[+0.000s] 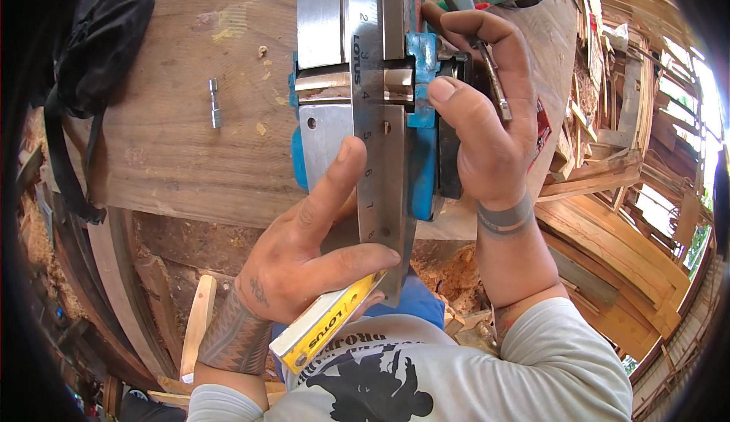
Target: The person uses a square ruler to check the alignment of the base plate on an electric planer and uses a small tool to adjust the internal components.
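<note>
Square (369,194) along upturned blue planer (328,144), pinched by left hand (304,249); right hand (490,129) at planer's right, curled around slim tool (494,84).

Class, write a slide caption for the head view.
Left hand holding a steel-bladed square lengthwise over an upturned blue planer; right hand at the planer's side, holding a slim metal tool.

Blue and silver between fingers (325,190), yellow below.
Blue and silver are worn by the planer (395,148) between the left hand (300,262) and right hand (498,137). Beside the left index fingertip (350,152), the square (369,190) is marked in black on silver; below the left thumb (353,266), its handle (331,321) is coloured yellow and white. Left of the fingers, the tabletop (175,148) is grained brown.
</note>
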The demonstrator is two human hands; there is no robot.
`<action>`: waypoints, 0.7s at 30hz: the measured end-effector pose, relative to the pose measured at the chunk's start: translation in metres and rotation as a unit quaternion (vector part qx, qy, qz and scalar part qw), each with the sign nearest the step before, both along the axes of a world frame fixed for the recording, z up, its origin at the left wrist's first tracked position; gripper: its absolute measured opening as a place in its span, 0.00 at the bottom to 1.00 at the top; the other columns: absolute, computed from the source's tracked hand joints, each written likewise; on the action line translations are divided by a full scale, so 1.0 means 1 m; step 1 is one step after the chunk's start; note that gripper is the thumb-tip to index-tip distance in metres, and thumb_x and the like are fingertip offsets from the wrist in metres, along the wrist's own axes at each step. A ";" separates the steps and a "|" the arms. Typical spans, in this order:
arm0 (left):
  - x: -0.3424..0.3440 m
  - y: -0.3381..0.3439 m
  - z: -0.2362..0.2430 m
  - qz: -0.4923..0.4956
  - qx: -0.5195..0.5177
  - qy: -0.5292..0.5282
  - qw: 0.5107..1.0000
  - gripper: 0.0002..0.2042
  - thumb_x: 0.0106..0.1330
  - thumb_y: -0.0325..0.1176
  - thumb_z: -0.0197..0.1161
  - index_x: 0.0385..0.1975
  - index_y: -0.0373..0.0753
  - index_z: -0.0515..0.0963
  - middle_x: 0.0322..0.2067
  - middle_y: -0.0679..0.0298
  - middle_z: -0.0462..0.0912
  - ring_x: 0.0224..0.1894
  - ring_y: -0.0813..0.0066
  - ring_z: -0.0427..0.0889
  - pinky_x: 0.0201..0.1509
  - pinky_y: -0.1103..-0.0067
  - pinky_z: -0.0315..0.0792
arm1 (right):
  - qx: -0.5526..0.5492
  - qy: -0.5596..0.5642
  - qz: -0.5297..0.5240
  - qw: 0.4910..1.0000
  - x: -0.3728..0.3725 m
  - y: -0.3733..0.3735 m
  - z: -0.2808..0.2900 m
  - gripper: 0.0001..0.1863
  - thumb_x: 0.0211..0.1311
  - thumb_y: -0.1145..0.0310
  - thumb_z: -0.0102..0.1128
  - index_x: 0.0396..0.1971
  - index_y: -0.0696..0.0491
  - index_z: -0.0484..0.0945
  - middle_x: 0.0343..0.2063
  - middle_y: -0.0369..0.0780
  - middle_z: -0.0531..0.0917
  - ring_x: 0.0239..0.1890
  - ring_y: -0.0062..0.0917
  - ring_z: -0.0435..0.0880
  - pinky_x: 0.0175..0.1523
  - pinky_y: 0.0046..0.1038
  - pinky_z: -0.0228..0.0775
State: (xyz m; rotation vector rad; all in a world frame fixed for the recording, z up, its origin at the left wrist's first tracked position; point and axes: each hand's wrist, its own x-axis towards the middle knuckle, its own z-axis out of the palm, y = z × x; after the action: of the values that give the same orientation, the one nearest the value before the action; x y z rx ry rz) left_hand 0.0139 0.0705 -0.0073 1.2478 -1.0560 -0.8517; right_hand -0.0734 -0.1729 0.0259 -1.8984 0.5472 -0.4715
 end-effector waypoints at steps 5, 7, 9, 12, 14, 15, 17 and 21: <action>0.000 -0.001 0.001 0.004 -0.002 -0.007 1.000 0.14 0.58 0.28 0.88 0.44 0.43 0.93 0.90 0.46 0.46 0.78 0.34 0.75 0.75 0.62 0.79 | 0.123 -0.031 -0.015 0.992 0.002 0.010 0.006 0.34 0.60 0.76 0.56 0.70 0.63 0.71 0.70 0.51 0.81 0.69 0.28 0.80 0.75 0.30 0.69; -0.001 0.000 0.000 0.006 -0.003 -0.011 1.000 0.15 0.57 0.28 0.88 0.43 0.44 0.93 0.89 0.46 0.47 0.77 0.35 0.77 0.74 0.62 0.80 | 0.128 -0.021 -0.021 0.991 0.001 0.008 0.005 0.35 0.58 0.76 0.55 0.70 0.63 0.71 0.70 0.51 0.81 0.68 0.27 0.81 0.74 0.30 0.71; -0.001 0.001 0.000 0.011 0.000 -0.018 1.000 0.15 0.56 0.28 0.89 0.43 0.45 0.93 0.89 0.46 0.48 0.76 0.35 0.78 0.74 0.63 0.80 | 0.046 0.002 -0.001 0.999 -0.001 0.002 0.003 0.34 0.60 0.76 0.57 0.70 0.63 0.72 0.70 0.51 0.81 0.66 0.26 0.82 0.72 0.29 0.72; -0.001 -0.001 0.003 0.017 0.007 -0.027 0.999 0.15 0.55 0.29 0.89 0.42 0.46 0.93 0.89 0.46 0.50 0.76 0.36 0.79 0.73 0.63 0.81 | 0.072 -0.008 0.006 0.997 -0.001 0.003 0.004 0.33 0.61 0.76 0.57 0.70 0.63 0.73 0.70 0.50 0.81 0.65 0.25 0.83 0.72 0.28 0.73; -0.001 0.000 0.004 0.020 0.012 -0.031 0.999 0.16 0.55 0.29 0.89 0.42 0.47 0.93 0.89 0.46 0.50 0.76 0.37 0.79 0.72 0.64 0.82 | 0.072 -0.012 0.014 0.997 -0.002 0.001 0.003 0.32 0.62 0.76 0.58 0.69 0.63 0.75 0.70 0.49 0.81 0.65 0.25 0.83 0.72 0.28 0.73; -0.001 0.000 0.004 0.020 0.016 -0.030 0.999 0.16 0.54 0.30 0.90 0.42 0.47 0.94 0.89 0.46 0.50 0.76 0.37 0.79 0.72 0.64 0.82 | 0.067 -0.012 0.016 0.998 -0.001 0.001 0.002 0.31 0.63 0.76 0.58 0.69 0.64 0.75 0.69 0.49 0.82 0.65 0.25 0.83 0.72 0.28 0.73; -0.001 0.000 0.004 0.017 0.019 -0.029 0.999 0.16 0.54 0.30 0.90 0.42 0.47 0.94 0.89 0.47 0.51 0.76 0.37 0.79 0.72 0.63 0.82 | 0.067 -0.021 -0.003 0.998 0.000 0.002 0.001 0.27 0.63 0.74 0.62 0.64 0.61 0.78 0.54 0.40 0.83 0.51 0.18 0.80 0.59 0.24 0.73; -0.002 0.000 0.003 0.018 0.022 -0.025 0.999 0.16 0.54 0.33 0.90 0.43 0.47 0.94 0.89 0.47 0.51 0.75 0.37 0.79 0.72 0.63 0.82 | 0.060 -0.039 -0.026 0.997 0.003 0.002 -0.001 0.23 0.63 0.72 0.67 0.59 0.59 0.81 0.39 0.31 0.83 0.37 0.12 0.77 0.45 0.19 0.73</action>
State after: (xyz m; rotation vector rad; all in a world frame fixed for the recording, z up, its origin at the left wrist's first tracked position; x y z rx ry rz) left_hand 0.0122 0.0701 -0.0040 1.3271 -1.0558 -0.8240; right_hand -0.0705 -0.1710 0.0248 -1.7475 0.5617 -0.5317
